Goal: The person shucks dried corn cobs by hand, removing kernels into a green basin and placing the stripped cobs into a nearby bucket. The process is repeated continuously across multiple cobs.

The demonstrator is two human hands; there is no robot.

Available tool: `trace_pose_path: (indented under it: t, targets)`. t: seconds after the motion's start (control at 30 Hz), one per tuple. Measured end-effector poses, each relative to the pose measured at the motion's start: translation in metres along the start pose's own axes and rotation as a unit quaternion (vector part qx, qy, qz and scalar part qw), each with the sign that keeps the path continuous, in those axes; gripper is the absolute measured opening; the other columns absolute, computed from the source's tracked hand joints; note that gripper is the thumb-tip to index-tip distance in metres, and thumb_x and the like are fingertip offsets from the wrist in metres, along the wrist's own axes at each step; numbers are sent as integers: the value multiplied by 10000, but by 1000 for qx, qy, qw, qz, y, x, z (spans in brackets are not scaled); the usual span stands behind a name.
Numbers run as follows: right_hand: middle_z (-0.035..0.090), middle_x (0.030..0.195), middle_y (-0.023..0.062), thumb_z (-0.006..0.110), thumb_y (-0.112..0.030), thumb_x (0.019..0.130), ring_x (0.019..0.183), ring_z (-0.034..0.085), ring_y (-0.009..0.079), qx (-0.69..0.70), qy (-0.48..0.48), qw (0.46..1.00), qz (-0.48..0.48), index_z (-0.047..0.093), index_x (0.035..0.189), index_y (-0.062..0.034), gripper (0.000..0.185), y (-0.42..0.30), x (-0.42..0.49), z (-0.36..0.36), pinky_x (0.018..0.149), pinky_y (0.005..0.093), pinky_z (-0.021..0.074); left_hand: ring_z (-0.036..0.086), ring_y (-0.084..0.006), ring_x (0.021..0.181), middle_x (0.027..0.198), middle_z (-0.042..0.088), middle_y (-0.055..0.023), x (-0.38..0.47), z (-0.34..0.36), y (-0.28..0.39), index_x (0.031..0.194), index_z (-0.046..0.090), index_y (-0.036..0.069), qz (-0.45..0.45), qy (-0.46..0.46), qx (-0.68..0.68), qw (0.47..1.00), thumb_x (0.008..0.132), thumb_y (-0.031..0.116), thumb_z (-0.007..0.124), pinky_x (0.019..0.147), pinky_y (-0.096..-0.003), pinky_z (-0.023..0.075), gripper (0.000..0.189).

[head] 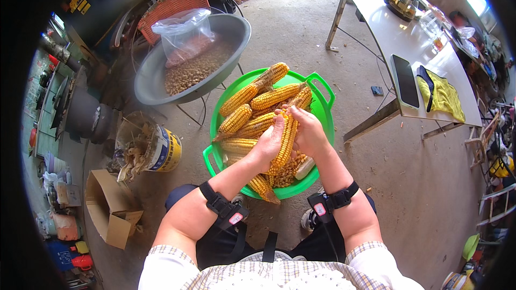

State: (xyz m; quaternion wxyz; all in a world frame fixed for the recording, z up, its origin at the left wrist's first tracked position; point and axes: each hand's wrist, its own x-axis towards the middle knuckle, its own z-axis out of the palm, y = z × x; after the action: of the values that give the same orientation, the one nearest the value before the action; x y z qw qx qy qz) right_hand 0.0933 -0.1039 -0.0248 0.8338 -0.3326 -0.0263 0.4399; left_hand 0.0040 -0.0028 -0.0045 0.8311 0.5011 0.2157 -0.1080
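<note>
Both of my hands hold one ear of yellow corn point(286, 139) above a green plastic basin point(327, 123). My left hand point(268, 145) wraps its left side, thumb near the top end. From the right, my right hand point(308, 131) grips it, its thumb also at the upper end. Several more dried corn cobs point(238, 119) lie in the basin under and beyond my hands. Loose corn kernels point(287, 174) are heaped at its near side, beside a pale stripped cob point(305, 168).
At upper left, a grey basin point(238, 32) holds shelled nuts or beans and a plastic bag point(185, 34). A bucket of husks point(167, 149) and a cardboard box point(107, 207) stand left. On the right, a white table point(439, 70) bears a phone point(405, 80), yellow cloth point(443, 92) and glass teapot point(401, 2).
</note>
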Motion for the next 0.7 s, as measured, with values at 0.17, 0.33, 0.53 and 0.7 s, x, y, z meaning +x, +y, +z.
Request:
trace_pose_path:
  t: [0.17,0.33,0.53,0.7]
  targets:
    - [613,955,85,543,-170,931,795,622,156,-75,-22,996,-43,495,1105,-19,235,5,1,-3,672,300,533,584,-142,606,810,580,-70,4,-3,-9,1190,435,64,28,16,41,999,933,589,251,513,-252,501,613]
    - [587,835,50,562,-201,920,714,561,120,-192,121,972,-54,516,966,-33,181,25,9,-7,601,269,486,581,-143,642,875,578,-74,15,-6,-28,1224,418,67,82,40,122,988,963,525,272,510,-265,508,547]
    - [621,891,58,518,-259,945,776,610,149,-63,80,995,-20,548,1005,-58,212,12,2,-6,678,306,518,580,-162,555,772,584,-80,7,-1,-8,1132,492,83,-9,27,-14,1000,977,506,255,468,-276,504,509]
    - [635,926,66,485,-239,953,824,625,170,57,-11,998,1,557,1035,-57,212,3,0,-7,751,326,524,556,-167,480,699,569,-75,2,4,4,1001,522,69,-45,13,-32,998,969,526,255,422,-280,484,530]
